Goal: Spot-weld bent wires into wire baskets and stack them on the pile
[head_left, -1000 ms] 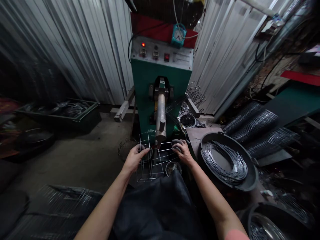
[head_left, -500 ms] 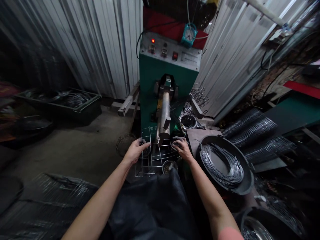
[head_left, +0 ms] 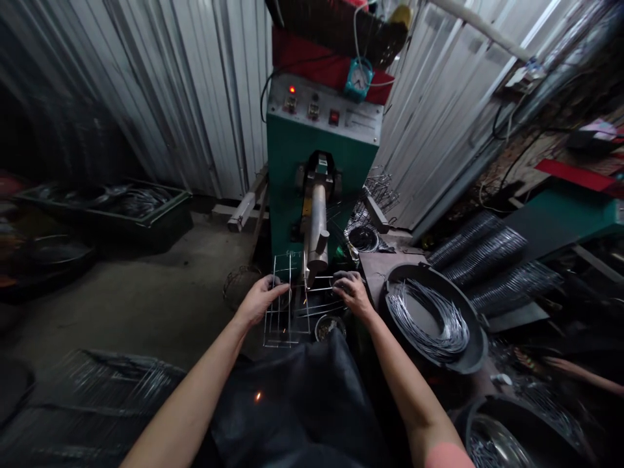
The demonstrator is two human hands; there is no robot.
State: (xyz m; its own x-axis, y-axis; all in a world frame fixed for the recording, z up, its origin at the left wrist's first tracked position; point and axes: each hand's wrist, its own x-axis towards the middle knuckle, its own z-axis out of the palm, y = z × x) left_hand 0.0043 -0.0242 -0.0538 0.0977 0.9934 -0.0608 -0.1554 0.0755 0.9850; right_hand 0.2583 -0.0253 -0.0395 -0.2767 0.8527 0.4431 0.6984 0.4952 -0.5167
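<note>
- Cloth (head_left: 297,416), dark, covers our lap, a spark (head_left: 258,396) glowing in front of it.
- Our left hand (head_left: 260,300) pinches the wire frame (head_left: 290,299) at its left part between thumb and fingers; our right hand (head_left: 353,294) curls its fingers about the wires at the right end, the exact grip being too dark to tell.
- Between our hands, the frame sits by the lower tip of the metal arm (head_left: 318,221); we cannot tell whether they touch.
- We judge it light and stiff, though thin wires may bend, and perhaps hot near the sparks; we would hold the outer wires, clear of that tip.
- To our right, a coil of wires (head_left: 453,335) lies in a black basin (head_left: 478,331).
- Beyond stand the green machine (head_left: 287,149) and corrugated wall (head_left: 209,97).
</note>
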